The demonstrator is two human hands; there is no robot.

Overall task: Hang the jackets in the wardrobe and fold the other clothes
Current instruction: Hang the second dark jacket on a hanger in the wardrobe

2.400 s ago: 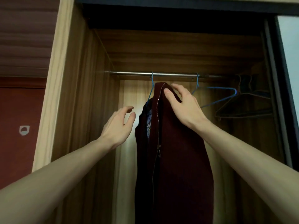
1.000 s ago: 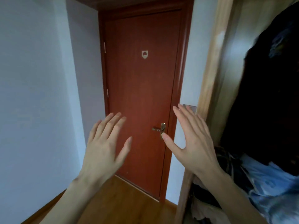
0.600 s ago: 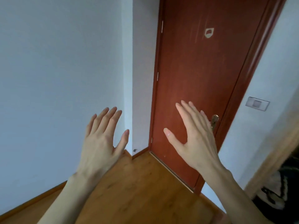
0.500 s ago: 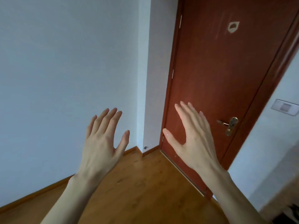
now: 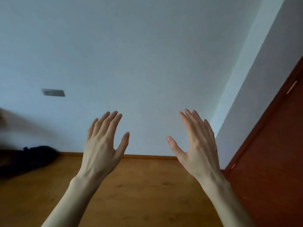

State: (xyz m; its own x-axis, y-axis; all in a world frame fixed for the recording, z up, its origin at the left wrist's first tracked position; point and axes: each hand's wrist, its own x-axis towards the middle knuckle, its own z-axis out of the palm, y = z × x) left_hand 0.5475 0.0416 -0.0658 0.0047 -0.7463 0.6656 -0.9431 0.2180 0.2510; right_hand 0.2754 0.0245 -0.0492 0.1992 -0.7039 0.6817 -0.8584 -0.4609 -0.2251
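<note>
The wardrobe is no longer seen, both hands, left [image 5: 103, 145] and right [image 5: 196, 145], are held up flat and empty, and dark clothes [image 5: 27, 158] far left are likely fetched next.

We see soft, even daylight with a cool cast on the white wall [image 5: 147, 63], which darkens toward the upper right. Motion blur smears the dark heap [image 5: 27, 158] and the wall plate [image 5: 53, 92] at the left edge. Wide-angle distortion tilts the door [image 5: 278, 153].
</note>
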